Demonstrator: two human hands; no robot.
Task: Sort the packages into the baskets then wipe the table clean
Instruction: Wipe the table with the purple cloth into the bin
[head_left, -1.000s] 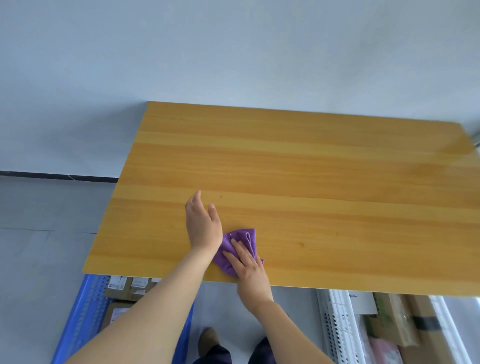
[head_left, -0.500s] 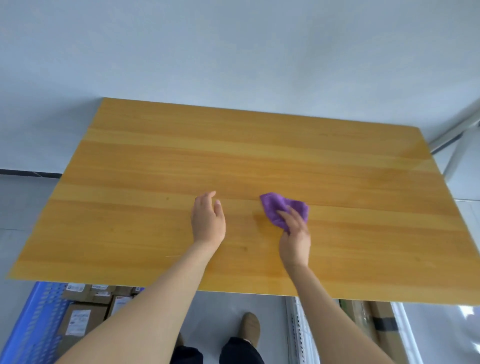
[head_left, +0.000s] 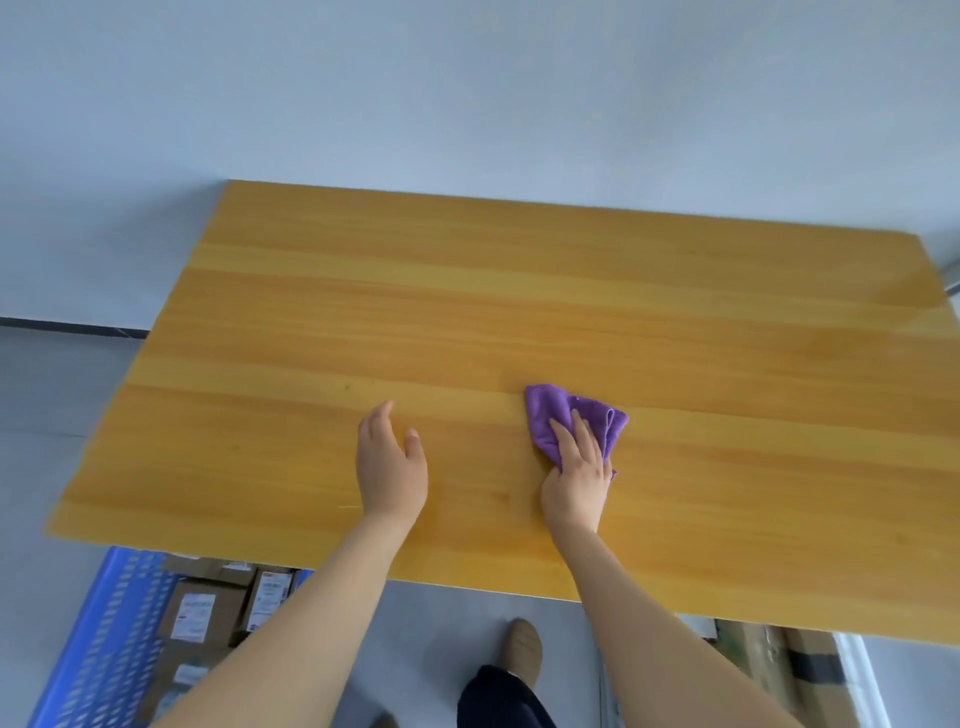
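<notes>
Wiping stroke. Your right hand (head_left: 576, 478) lies flat with straight fingers, pressing the purple cloth (head_left: 556, 415) onto the counter (head_left: 519, 291) near its middle. Your left hand (head_left: 389, 467), relaxed and loosely spread, rests on the counter. Packages (head_left: 208, 608) sit in the blue basket (head_left: 104, 623) below the counter's near edge. Overlap your strokes out to every counter edge.

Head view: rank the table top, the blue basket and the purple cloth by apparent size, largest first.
1. table top
2. blue basket, though cut off by the frame and table
3. purple cloth, partly under the right hand
</notes>
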